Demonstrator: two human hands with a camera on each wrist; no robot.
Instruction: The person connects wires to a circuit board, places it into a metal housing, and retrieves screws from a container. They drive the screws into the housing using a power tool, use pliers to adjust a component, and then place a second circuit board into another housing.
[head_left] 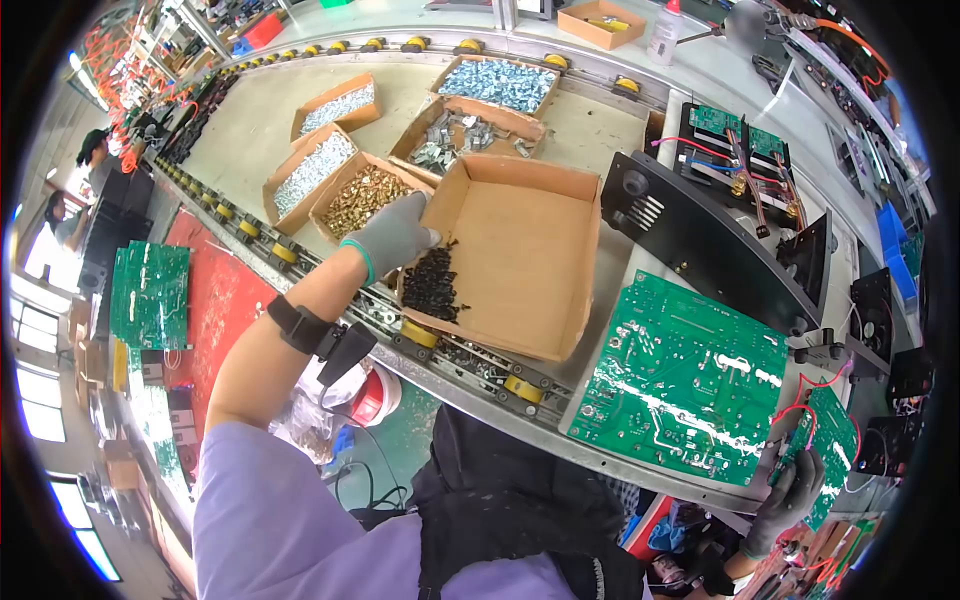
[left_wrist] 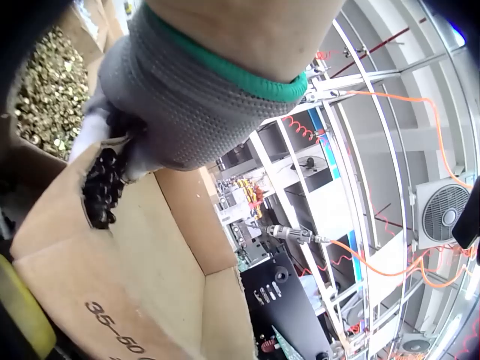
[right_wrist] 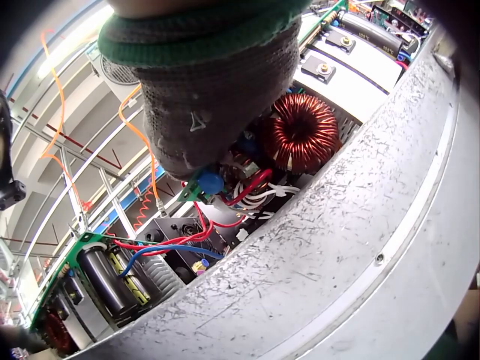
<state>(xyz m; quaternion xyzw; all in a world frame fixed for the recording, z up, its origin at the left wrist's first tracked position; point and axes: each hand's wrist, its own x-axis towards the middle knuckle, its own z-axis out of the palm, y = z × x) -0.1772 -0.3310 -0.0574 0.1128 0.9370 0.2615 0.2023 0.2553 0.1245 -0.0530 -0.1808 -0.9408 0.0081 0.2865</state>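
My left hand point(head_left: 395, 238), in a grey glove with a green cuff, reaches over the near left wall of a cardboard box point(head_left: 530, 260). Its fingers point down at a heap of small black screws point(head_left: 432, 285) in the box's corner; in the left wrist view the fingertips are hidden. At the far right of the head view, my gloved right hand point(head_left: 787, 497) grips the edge of a small green circuit board point(head_left: 832, 455) with red wires. In the right wrist view a copper-wound coil point(right_wrist: 302, 133) sits beside this hand. A large green circuit board point(head_left: 685, 380) lies between the hands.
Brass fasteners point(head_left: 362, 200) fill a box left of the left hand. Other boxes hold silvery parts point(head_left: 315, 175), metal clips point(head_left: 455, 140) and bluish parts point(head_left: 500, 82). A black panel point(head_left: 700, 235) stands behind the large board. Yellow rollers point(head_left: 420, 333) line the near edge.
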